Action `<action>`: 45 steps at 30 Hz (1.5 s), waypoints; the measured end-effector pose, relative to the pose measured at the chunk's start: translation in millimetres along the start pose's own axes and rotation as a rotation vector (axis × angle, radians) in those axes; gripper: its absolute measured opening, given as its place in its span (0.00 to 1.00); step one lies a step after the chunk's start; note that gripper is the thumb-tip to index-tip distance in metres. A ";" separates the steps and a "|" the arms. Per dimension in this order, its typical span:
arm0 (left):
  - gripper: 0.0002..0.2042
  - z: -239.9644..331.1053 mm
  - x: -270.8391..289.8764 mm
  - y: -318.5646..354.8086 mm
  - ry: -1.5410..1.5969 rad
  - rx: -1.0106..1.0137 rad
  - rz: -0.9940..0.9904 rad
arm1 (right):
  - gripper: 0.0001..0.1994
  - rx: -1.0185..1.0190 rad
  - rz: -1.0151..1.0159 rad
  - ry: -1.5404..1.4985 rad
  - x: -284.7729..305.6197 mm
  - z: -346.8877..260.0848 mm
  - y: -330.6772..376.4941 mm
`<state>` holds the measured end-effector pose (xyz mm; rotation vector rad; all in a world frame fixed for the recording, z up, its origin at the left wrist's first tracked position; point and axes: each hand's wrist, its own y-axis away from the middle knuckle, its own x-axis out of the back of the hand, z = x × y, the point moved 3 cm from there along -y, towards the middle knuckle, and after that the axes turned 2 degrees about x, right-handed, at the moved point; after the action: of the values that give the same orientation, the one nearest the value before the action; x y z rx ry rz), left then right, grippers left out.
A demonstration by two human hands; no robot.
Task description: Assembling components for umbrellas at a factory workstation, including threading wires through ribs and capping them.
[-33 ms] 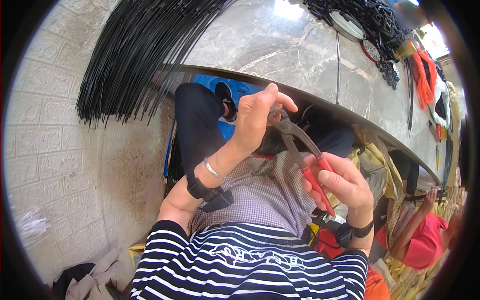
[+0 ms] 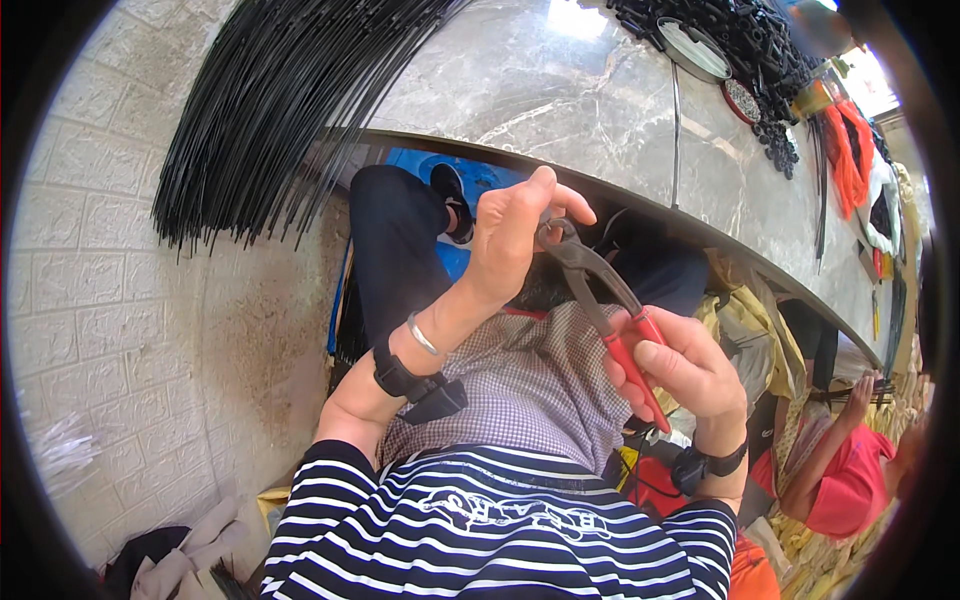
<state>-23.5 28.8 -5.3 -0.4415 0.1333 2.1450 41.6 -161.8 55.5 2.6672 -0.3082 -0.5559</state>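
Observation:
My right hand [image 2: 695, 365] is closed round the red handles of a pair of pliers [image 2: 603, 280] with dark metal jaws. The pliers tilt up and to the left, their handles spread somewhat apart. My left hand [image 2: 508, 238] is at the jaw end, fingers curled and one fingertip reaching past the jaws. Whatever the left fingers pinch is hidden behind the hand and the jaws. Both hands are held above my lap, in front of a checked cloth [image 2: 510, 390].
A grey marble-look table [image 2: 540, 90] curves across the far side. Long thin black rods [image 2: 270, 120] overhang its left end. Black small parts [image 2: 770, 60], a round tray [image 2: 693, 50] and a red-rimmed dish [image 2: 740, 102] lie far right. A person in red [image 2: 850, 485] sits at right.

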 end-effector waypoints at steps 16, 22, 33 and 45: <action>0.27 -0.7 -3.7 1.0 -0.071 0.017 0.033 | 0.16 0.144 0.077 0.075 -3.5 9.1 0.7; 0.27 -3.2 0.4 1.5 -0.087 0.010 0.006 | 0.18 -0.005 -0.016 0.123 1.7 -0.2 8.3; 0.31 -2.4 -11.9 3.3 -0.158 0.001 0.139 | 0.09 -0.054 0.066 0.201 -0.1 -5.3 6.3; 0.34 -3.8 -7.2 -18.9 0.090 0.102 -0.060 | 0.15 0.458 0.457 0.881 26.6 -16.6 -4.4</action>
<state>-3.5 33.1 -4.9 -0.4764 0.2761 2.0494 73.0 -160.0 58.7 2.7904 -0.7957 0.9032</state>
